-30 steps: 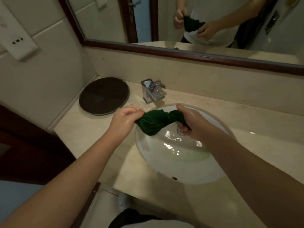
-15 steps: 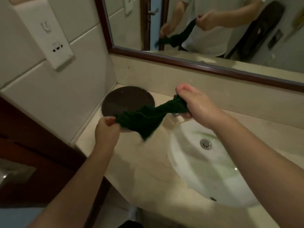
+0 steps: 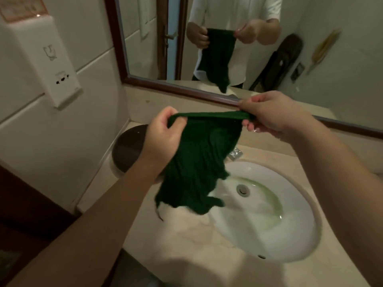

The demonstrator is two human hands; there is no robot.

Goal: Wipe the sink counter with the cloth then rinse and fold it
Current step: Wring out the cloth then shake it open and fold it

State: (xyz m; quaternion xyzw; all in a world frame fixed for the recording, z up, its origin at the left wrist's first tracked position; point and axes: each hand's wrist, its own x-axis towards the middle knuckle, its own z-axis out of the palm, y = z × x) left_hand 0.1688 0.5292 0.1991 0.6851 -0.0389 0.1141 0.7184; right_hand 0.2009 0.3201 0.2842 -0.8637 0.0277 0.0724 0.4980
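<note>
Both hands pinch the top edge: the left hand [image 3: 163, 139] grips one corner, the dark green cloth [image 3: 196, 162] hangs limp between, over the counter [image 3: 182, 241] and the sink [image 3: 294, 230] rim, and the right hand [image 3: 271, 119] pinches the other. It looks damp, soft and light, so corner holds should suit folding.
</note>
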